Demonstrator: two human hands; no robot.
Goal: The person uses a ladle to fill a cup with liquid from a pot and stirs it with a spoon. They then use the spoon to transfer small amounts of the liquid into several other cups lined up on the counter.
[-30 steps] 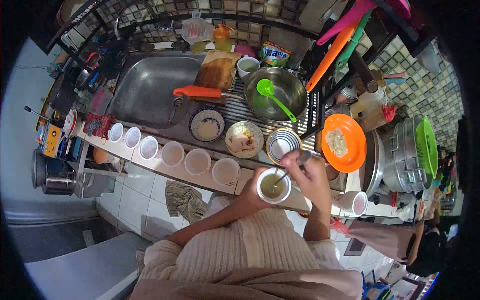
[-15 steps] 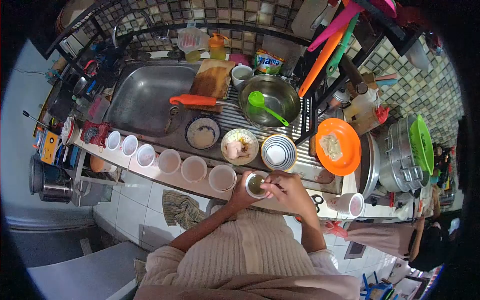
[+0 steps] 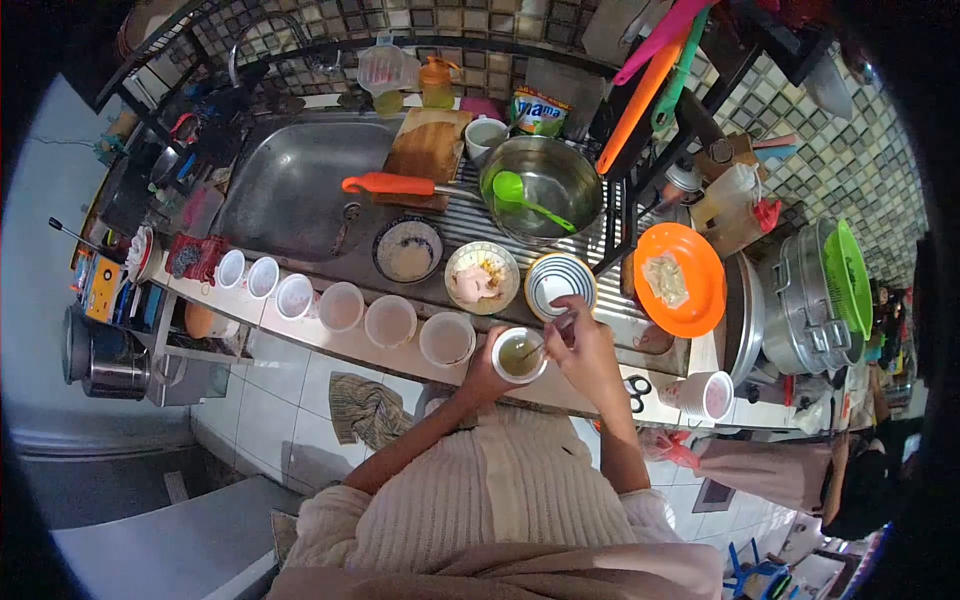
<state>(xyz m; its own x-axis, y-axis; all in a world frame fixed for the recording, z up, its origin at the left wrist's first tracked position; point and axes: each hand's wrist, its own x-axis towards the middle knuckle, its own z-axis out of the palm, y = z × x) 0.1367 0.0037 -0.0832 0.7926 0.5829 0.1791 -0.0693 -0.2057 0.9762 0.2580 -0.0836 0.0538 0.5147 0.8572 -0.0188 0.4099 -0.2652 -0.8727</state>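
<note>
My left hand (image 3: 484, 374) is wrapped around a small white cup (image 3: 499, 362) with yellowish-green liquid inside. Pinched in my right hand (image 3: 585, 358) is a thin metal spoon (image 3: 536, 350), its lower end dipping into the liquid; the handle is mostly hidden by fingers. Just beyond my right hand sits a striped bowl (image 3: 573, 273) with something white in it. Beside that, a patterned bowl (image 3: 457, 290) holds a pale pink lump and yellow-brown bits. A dark-rimmed bowl (image 3: 392, 268) with pale paste stands farther left.
Several plastic cups (image 3: 390, 322) line the counter's front edge on the left. A steel pan (image 3: 550, 175) with a green ladle (image 3: 508, 187) rests on the drainer beside the sink (image 3: 290, 185). To the right are an orange plate (image 3: 700, 280), scissors (image 3: 637, 392) and stacked cups (image 3: 700, 397).
My right hand has risen and shifted slightly right, turning upward with the spoon. The cup in my left hand has moved slightly right, and more of its liquid shows.
</note>
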